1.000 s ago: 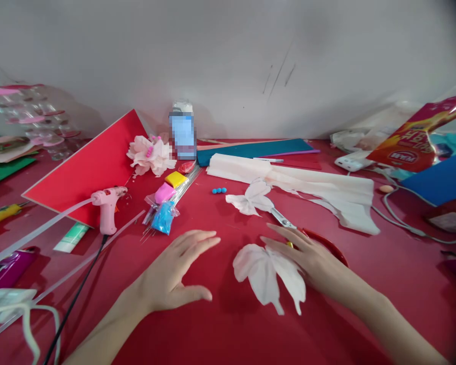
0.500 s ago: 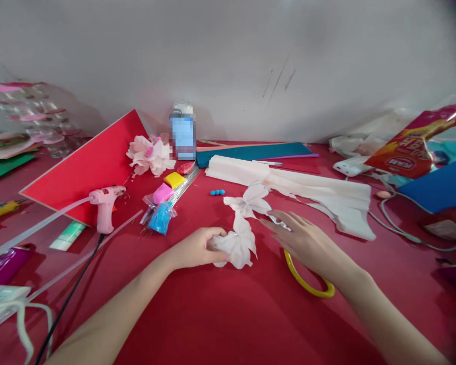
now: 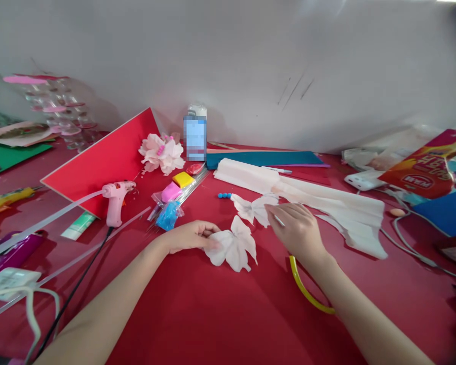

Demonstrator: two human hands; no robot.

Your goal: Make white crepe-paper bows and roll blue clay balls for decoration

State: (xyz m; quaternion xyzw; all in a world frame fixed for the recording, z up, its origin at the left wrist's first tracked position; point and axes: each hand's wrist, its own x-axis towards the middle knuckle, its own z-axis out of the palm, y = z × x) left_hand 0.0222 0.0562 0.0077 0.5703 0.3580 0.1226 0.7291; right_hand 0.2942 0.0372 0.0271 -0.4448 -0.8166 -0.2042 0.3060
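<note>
My left hand [image 3: 193, 235] pinches the edge of a white paper flower [image 3: 235, 244] with several rounded petals, held low over the red table. Behind it lies a second white paper flower [image 3: 248, 209]. The curled fingers of my right hand [image 3: 297, 229] are closed at that second flower's right petal. Beside them a small pale, shiny sliver [image 3: 279, 220] shows, but I cannot tell what it belongs to. A curved yellow handle [image 3: 306, 289] lies under my right wrist, its other end hidden. Blue beads [image 3: 225, 195] sit left of the second flower.
On the left are a pink glue gun [image 3: 116, 203] with a clear stick, a red board [image 3: 102, 162], a finished pink flower [image 3: 161, 153] and clay packets [image 3: 171, 192]. A phone [image 3: 195, 139] stands at the back. White paper [image 3: 327, 195], a cable and a snack bag [image 3: 421, 165] lie right.
My right hand has curled its spread fingers and come down to the second flower's right petal. The flower in my left hand has turned flatter, its petals more spread. The view has shifted slightly.
</note>
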